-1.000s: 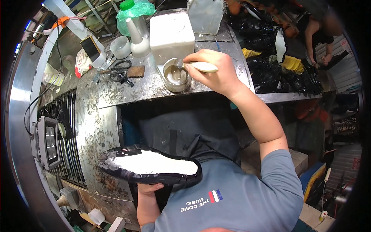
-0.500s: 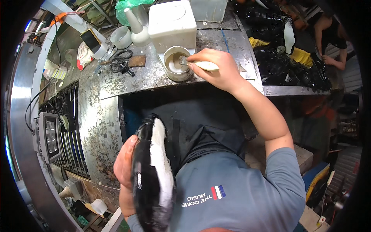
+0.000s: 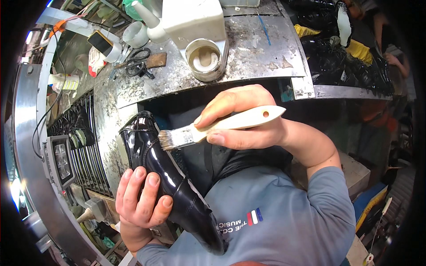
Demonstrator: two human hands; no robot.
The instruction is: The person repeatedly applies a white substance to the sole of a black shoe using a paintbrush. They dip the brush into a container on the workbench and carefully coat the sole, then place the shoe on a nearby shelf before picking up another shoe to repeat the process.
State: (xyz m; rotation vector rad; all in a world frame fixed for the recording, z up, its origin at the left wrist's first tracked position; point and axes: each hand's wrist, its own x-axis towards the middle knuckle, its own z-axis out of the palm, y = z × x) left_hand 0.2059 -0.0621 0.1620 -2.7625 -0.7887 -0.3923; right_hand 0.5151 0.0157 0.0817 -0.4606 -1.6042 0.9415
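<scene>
Grasping the shoe (image 3: pixel 170 172) with left fingers (image 3: pixel 144 197), just to their right: keep it steady. Pinching the brush (image 3: pixel 230 122) between right fingers (image 3: pixel 226 106), stroke lightly, evenly along the shoe's edge, left of their tips.

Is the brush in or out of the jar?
Out: the right hand holds the brush with its bristles at the shoe, clear of the jar.

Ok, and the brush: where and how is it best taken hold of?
Probably by the pale handle of the brush, just behind the metal band, pinched from the right between thumb and fingers, as the right hand has it. Its bristles point left at the shoe's edge while the handle runs right, so that side should stay clear of both.
</scene>
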